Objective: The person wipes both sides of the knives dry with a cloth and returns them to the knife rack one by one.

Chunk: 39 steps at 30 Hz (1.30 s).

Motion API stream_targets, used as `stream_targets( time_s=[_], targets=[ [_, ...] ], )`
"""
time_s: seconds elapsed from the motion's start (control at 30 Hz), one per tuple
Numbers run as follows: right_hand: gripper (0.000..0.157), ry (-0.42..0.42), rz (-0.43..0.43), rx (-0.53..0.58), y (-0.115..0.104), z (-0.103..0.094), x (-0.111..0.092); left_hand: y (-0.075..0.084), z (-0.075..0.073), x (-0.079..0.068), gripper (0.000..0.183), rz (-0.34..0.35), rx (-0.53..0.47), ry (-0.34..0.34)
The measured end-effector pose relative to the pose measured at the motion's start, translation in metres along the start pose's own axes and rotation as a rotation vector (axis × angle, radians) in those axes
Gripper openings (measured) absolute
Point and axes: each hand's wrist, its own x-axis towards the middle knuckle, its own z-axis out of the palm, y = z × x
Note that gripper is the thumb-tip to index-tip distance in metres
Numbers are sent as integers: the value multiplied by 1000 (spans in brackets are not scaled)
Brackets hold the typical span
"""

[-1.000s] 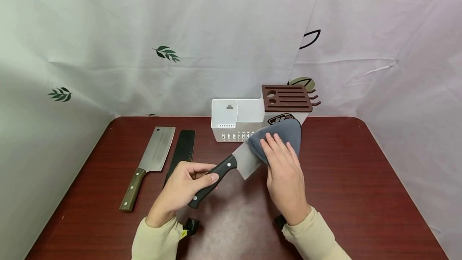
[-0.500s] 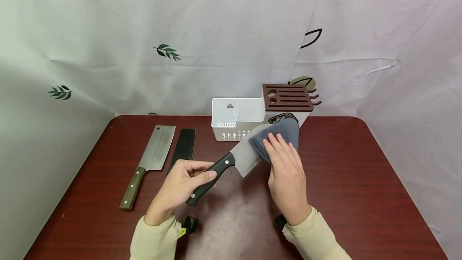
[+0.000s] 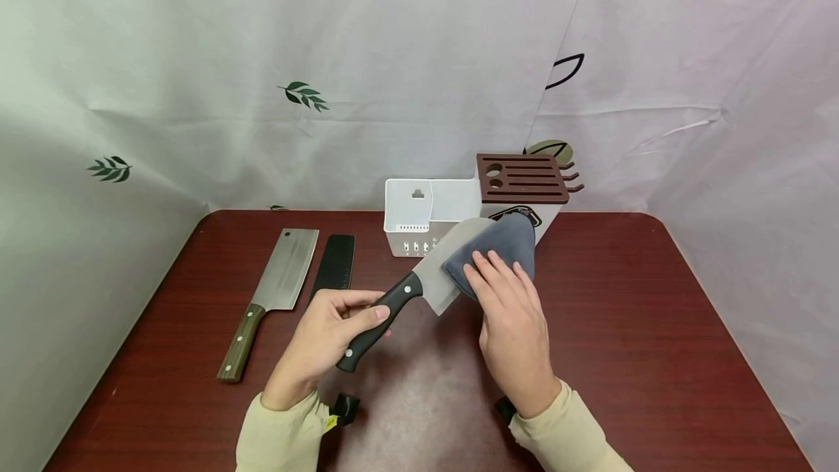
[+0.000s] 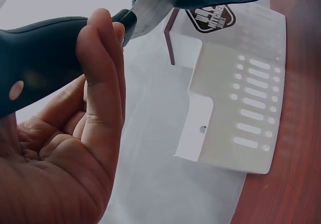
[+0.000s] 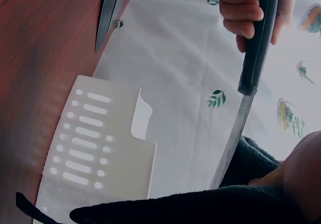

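In the head view my left hand (image 3: 328,341) grips the black riveted handle of a broad-bladed kitchen knife (image 3: 435,272), thumb on top. The knife is held above the table, its blade slanting up to the right. My right hand (image 3: 514,341) holds a grey-blue cloth (image 3: 498,246) against the blade, fingers laid over its near face; the thumb is hidden. Cloth shows on both sides of the blade in the right wrist view. A cleaver (image 3: 285,268) with a greenish wooden handle lies at left. Beside it rests a black blade-shaped piece (image 3: 333,264), partly behind the left hand.
Behind the knife stands a white perforated rack (image 3: 409,242) with a brown slotted top (image 3: 524,179) and side hooks (image 3: 573,177). All of this is on a dark red table (image 3: 629,326). A pale curtain (image 3: 393,57) with leaf prints hangs behind and at both sides.
The right hand and cloth have slid left along the blade, baring more of its far rounded end. The knife has shifted slightly left and up with the left hand.
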Motion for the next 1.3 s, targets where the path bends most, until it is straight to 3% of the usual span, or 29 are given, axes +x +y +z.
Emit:
stream_targets(
  time_s=[0.4, 0.93, 1.3],
  targets=[
    [47, -20, -43, -2, -1, 0, 0, 2, 2, 1, 29, -6, 15, 25],
    [44, 41, -111, 16, -5, 4, 0, 4, 12, 1, 29, 27, -32, 41],
    [38, 34, -157, 43, -11, 5, -1, 1, 14, 3, 27, -3, -36, 79]
  ],
)
